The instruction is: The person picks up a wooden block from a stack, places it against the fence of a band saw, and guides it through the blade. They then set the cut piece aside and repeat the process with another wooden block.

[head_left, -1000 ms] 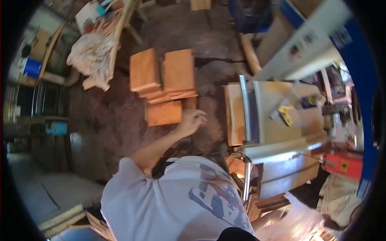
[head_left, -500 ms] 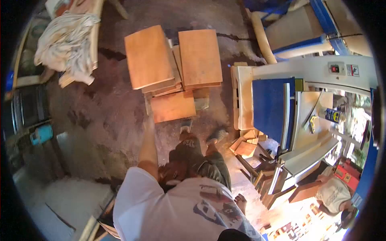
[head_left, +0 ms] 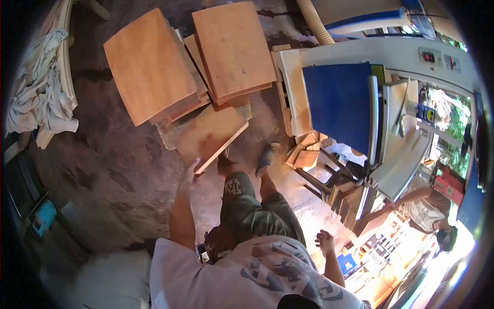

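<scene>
Held tilted board [head_left: 211,135] by near corner in left hand [head_left: 192,167], just beside panel stack [head_left: 234,51]. Held right hand [head_left: 324,241] empty, loosely spread. Risked dropping board or knocking stack, likely from one-handed corner grip.

Front board [head_left: 211,134] now tilted | left hand [head_left: 190,170] apparently gripping corner

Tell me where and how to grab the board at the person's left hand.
Probably grip the board by its near edge, coming from the person's side: the edge's thickness shows there, while board stacks crowd the far side. The left hand is at one end.
</scene>
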`<action>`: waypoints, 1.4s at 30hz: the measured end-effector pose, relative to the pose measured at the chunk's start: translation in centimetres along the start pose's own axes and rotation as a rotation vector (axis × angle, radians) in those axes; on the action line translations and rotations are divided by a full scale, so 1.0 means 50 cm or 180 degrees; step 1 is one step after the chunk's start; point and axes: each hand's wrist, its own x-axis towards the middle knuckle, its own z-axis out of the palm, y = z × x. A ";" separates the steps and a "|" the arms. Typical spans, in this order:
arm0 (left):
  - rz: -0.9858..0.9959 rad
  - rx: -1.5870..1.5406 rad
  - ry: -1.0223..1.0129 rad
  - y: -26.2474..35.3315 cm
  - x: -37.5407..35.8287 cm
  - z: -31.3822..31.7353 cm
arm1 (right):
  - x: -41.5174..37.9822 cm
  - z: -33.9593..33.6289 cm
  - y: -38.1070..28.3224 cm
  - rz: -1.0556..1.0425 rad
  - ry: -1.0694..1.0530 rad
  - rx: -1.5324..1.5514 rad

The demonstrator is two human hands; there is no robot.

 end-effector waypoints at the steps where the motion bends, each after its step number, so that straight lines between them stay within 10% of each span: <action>1: -0.0090 -0.0765 -0.0252 -0.026 -0.035 0.013 | -0.008 0.013 -0.020 -0.0106 -0.0028 -0.0133; 2: -0.0363 -0.1430 -0.1247 -0.079 -0.008 -0.020 | -0.008 0.023 -0.031 -0.0222 -0.0058 -0.0265; 6: -0.1231 -0.2373 -0.1402 -0.050 -0.197 0.034 | 0.147 0.067 -0.008 -0.1831 0.0011 -0.1180; 10: -0.0980 -0.1247 -0.0909 0.046 -0.469 0.037 | -0.036 0.160 -0.302 -0.2010 -0.0210 -0.0579; 15: 0.0237 0.0955 -0.0905 0.158 -0.689 -0.007 | -0.183 0.257 -0.464 -0.1910 -0.1969 0.1299; 19: 0.2871 0.2314 -0.0694 0.257 -0.779 0.148 | -0.307 0.301 -0.600 -0.1902 -0.3483 0.3312; 25: 0.5403 0.3978 -0.1066 0.329 -0.768 0.305 | -0.282 0.249 -0.638 -0.1139 -0.2125 0.5009; 28: 0.6181 0.3278 -0.2408 0.312 -0.797 0.404 | -0.265 0.199 -0.615 -0.1080 -0.1710 0.5374; 35: 0.5849 0.3383 -0.3998 0.275 -0.868 0.588 | -0.251 0.052 -0.529 -0.1092 -0.0973 0.6003; 42: 0.5835 0.3160 -0.4191 0.150 -0.921 0.658 | -0.451 -0.109 -0.486 -0.1814 -0.0738 0.5523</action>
